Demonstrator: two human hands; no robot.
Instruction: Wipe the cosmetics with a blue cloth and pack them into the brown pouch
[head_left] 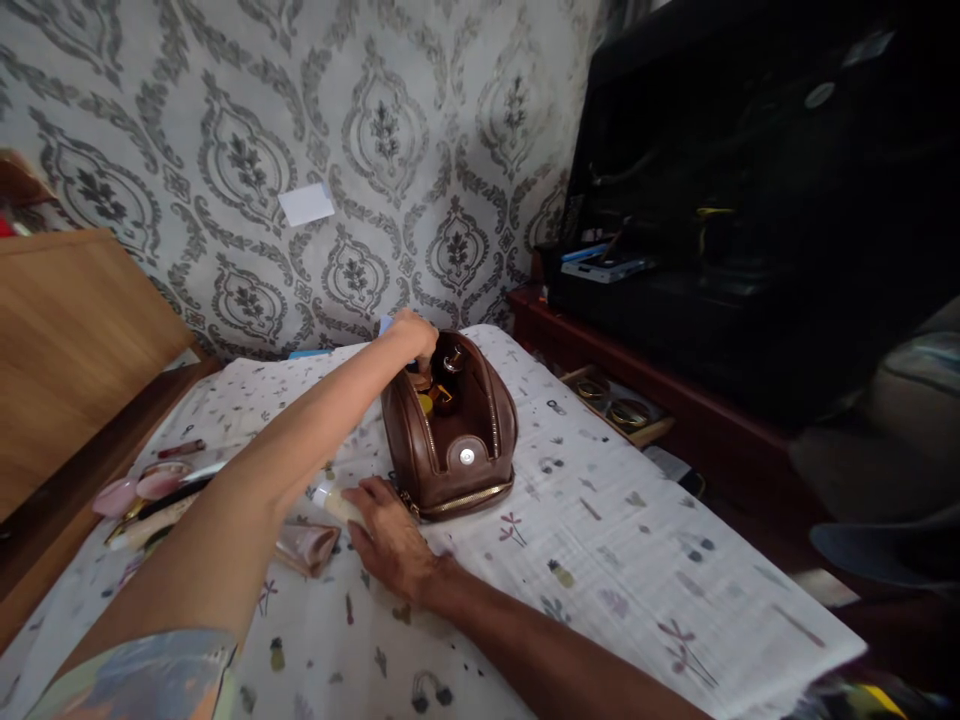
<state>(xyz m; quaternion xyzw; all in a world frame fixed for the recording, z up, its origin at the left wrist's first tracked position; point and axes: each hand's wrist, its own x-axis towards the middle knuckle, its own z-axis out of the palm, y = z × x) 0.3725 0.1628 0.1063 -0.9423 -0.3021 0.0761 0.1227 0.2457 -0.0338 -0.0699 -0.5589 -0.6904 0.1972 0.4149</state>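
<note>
A brown leather toiletry bag [450, 440] stands unzipped on a table under a white patterned cloth [615, 540]. Small bottles and a yellow cap [426, 404] show inside it. My left hand [414, 336] reaches over the bag's far end, its fingers curled down into the opening. A bit of something light blue [385, 323] shows behind it, and I cannot make out what the hand holds. My right hand [391, 540] lies flat on the cloth just left of the bag's near end. Its fingertips touch a pale cream tube [334, 500].
Cosmetics lie at the cloth's left edge: pink compacts [139, 488], brushes, a red lipstick [181, 448]. A small tan pouch [306, 548] lies near my right hand. A wooden board [67, 350] stands on the left. On the right are a dark cabinet [750, 200] and a tray of round tins [615, 405].
</note>
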